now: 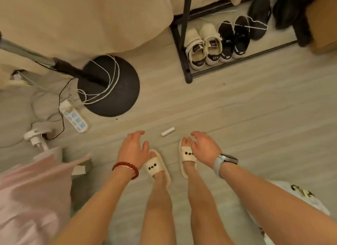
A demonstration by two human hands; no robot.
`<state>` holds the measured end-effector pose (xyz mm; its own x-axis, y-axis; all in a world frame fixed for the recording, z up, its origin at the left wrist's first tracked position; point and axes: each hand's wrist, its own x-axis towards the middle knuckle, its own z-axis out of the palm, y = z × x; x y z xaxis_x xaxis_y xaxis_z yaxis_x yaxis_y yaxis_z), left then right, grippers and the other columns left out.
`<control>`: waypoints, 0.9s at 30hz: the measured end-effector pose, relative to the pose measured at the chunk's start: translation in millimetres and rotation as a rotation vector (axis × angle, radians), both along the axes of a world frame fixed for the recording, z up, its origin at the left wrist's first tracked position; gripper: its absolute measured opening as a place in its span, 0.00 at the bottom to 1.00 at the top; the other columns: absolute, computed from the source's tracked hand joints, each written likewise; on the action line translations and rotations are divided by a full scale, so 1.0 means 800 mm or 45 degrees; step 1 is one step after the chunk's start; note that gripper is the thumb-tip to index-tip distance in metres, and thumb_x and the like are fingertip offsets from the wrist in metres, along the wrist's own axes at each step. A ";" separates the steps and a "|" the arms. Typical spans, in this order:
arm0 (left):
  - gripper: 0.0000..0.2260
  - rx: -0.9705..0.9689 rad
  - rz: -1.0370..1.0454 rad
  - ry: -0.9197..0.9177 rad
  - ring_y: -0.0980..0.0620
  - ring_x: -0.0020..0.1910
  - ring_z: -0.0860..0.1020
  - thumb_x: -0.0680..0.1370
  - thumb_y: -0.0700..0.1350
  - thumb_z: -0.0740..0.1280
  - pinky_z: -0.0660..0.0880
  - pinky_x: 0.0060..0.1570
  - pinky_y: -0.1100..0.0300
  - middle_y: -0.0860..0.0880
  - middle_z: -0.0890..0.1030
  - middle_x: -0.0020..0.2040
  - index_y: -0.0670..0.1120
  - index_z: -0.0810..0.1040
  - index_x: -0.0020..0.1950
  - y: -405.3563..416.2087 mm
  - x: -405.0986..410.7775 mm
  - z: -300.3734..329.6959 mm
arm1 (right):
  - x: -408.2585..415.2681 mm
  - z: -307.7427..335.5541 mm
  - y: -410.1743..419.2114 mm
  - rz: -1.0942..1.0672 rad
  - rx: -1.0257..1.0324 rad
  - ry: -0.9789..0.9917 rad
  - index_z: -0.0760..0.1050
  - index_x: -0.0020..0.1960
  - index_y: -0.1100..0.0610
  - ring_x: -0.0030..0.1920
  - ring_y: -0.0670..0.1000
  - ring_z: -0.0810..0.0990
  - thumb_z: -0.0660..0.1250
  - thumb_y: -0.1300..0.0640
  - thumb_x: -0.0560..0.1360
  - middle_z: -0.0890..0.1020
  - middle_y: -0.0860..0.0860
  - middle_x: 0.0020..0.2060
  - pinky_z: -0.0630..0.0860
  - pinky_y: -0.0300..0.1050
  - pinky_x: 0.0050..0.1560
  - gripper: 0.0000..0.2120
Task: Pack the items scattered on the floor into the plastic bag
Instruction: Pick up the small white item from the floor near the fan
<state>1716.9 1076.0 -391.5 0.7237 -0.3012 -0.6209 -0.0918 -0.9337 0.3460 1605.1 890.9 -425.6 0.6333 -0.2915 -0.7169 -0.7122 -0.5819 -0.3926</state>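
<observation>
A small white tube-shaped item point(168, 131) lies on the pale wood floor just ahead of my feet. My left hand point(132, 148), with a red bead bracelet on the wrist, hovers to its left with fingers spread and nothing in it. My right hand point(205, 147), with a grey watch on the wrist, hovers to its right over my slipper, also empty with fingers apart. A white plastic bag point(299, 201) with dark print lies at the lower right, partly hidden by my right arm.
A black round stand base point(116, 91) wound with white cord stands left of centre, beside a white power strip point(75, 119). A black shoe rack point(187, 69) with several shoes sits at the upper right. Pink fabric point(31, 195) fills the lower left. Beige bedding hangs above.
</observation>
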 end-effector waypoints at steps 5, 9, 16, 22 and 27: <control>0.20 0.159 -0.292 0.087 0.42 0.66 0.65 0.78 0.45 0.58 0.65 0.64 0.49 0.41 0.65 0.69 0.45 0.62 0.70 -0.035 0.062 -0.204 | 0.048 -0.190 -0.012 0.587 -0.045 0.065 0.59 0.69 0.57 0.61 0.59 0.68 0.56 0.63 0.74 0.70 0.57 0.62 0.68 0.53 0.55 0.24; 0.24 0.300 -0.511 0.088 0.43 0.70 0.58 0.79 0.47 0.57 0.62 0.65 0.48 0.43 0.57 0.74 0.49 0.55 0.73 -0.025 0.085 -0.377 | 0.072 -0.354 0.019 0.639 -0.104 0.078 0.58 0.70 0.54 0.64 0.59 0.65 0.58 0.62 0.74 0.66 0.57 0.66 0.67 0.53 0.57 0.25; 0.33 0.458 -0.691 0.170 0.43 0.74 0.39 0.78 0.50 0.58 0.59 0.68 0.47 0.45 0.34 0.74 0.54 0.37 0.73 0.020 0.079 -0.567 | 0.090 -0.530 0.078 0.934 -0.223 -0.193 0.77 0.50 0.47 0.56 0.52 0.76 0.51 0.58 0.69 0.78 0.50 0.57 0.73 0.44 0.49 0.19; 0.28 0.514 -0.772 0.216 0.44 0.74 0.48 0.78 0.46 0.56 0.60 0.67 0.49 0.44 0.45 0.76 0.49 0.45 0.74 0.002 0.096 -0.535 | 0.093 -0.525 0.071 0.437 0.006 0.029 0.64 0.64 0.57 0.61 0.58 0.68 0.56 0.62 0.75 0.71 0.56 0.60 0.66 0.52 0.54 0.17; 0.24 0.449 -0.926 0.133 0.47 0.70 0.59 0.79 0.46 0.55 0.62 0.65 0.52 0.45 0.57 0.74 0.48 0.51 0.73 -0.063 0.102 -0.417 | 0.061 -0.415 0.022 -0.256 0.128 -0.010 0.65 0.64 0.58 0.54 0.58 0.73 0.56 0.55 0.77 0.75 0.58 0.54 0.70 0.49 0.49 0.16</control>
<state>1798.5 1025.5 -725.4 0.3554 -0.4474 -0.8207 -0.7005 -0.7088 0.0830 1653.8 908.3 -757.8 0.5752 -0.3400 -0.7440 -0.8067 -0.3863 -0.4472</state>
